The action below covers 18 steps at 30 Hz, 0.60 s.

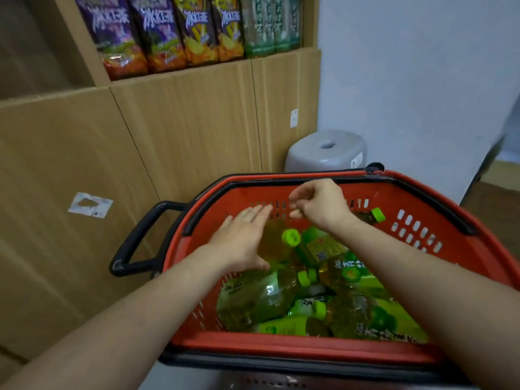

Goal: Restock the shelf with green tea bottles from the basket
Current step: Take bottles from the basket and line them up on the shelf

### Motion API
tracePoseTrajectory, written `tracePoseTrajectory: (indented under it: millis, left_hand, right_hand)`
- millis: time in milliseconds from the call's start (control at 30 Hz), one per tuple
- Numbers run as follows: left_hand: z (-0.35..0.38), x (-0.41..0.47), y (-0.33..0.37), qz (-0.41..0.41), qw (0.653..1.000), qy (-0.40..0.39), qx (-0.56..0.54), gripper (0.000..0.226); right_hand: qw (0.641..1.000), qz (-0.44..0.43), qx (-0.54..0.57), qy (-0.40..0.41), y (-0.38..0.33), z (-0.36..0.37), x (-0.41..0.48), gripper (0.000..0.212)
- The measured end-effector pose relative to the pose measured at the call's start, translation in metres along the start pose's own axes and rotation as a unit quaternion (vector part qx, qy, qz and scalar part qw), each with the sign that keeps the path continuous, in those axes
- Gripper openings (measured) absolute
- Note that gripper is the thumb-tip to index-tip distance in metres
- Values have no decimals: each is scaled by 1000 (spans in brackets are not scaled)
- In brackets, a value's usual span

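Observation:
A red plastic basket (pixel 416 198) with black rim and handle stands below me, holding several green tea bottles (pixel 261 299) with green caps, lying jumbled. My left hand (pixel 242 237) hovers flat over the basket's left side with fingers extended, holding nothing. My right hand (pixel 320 204) hangs above the far middle of the basket, fingers loosely curled and apart, empty. One bottle's cap (pixel 291 237) points up between my hands. The wooden shelf (pixel 183 77) is at the upper left, with green tea bottles (pixel 270 26) standing at its right end.
Purple and yellow iced tea bottles (pixel 157 32) fill the shelf's left and middle. Closed wooden cabinet doors (pixel 84 153) sit under the shelf. A grey plastic stool (pixel 326 152) stands behind the basket against the white wall.

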<state>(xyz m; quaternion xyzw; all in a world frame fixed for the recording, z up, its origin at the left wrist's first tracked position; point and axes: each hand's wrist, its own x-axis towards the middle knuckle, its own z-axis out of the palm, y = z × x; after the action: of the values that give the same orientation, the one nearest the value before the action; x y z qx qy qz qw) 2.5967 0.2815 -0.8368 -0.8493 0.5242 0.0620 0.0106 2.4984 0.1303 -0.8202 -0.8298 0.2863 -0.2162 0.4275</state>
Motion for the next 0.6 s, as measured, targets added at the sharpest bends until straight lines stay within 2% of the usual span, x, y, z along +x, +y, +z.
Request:
tracePoseTrajectory:
  millis: [33, 100, 167, 267, 333, 367, 433, 467, 533, 600]
  left_hand:
    - [6, 12, 6, 13, 999, -23, 17, 119]
    - [21, 32, 14, 41, 995, -70, 60, 115]
    - [36, 40, 17, 53, 989, -101, 95, 118]
    - [46, 43, 23, 68, 979, -113, 153, 124]
    - [48, 47, 26, 64, 980, -104, 159, 115]
    - [50, 50, 26, 61, 983, -95, 147, 106]
    - [54, 55, 28, 57, 986, -78, 136, 89]
    - [55, 56, 28, 58, 985, -67, 146, 83]
    - [50, 51, 25, 51, 989, -39, 136, 75]
    - [34, 43, 19, 27, 998, 26, 50, 67]
  right_hand:
    - [1000, -7, -4, -14, 1, -2, 1, 23]
    - [991, -38, -94, -93, 3, -14, 5, 24]
    - [975, -17, -186, -122, 12, -36, 12, 44]
    - [966, 60, -252, 7, 49, -67, 22, 62]
    - [971, 160, -177, 30, 83, -67, 15, 66]
    - [977, 196, -79, 32, 97, -61, 10, 66]
    - [965, 222, 120, 75, 114, -51, 4, 65]
    - [955, 215, 175, 105, 118, -48, 7, 62]
    - [954, 173, 201, 141, 117, -46, 14, 56]
    - [964, 116, 199, 134, 106, -41, 21, 53]
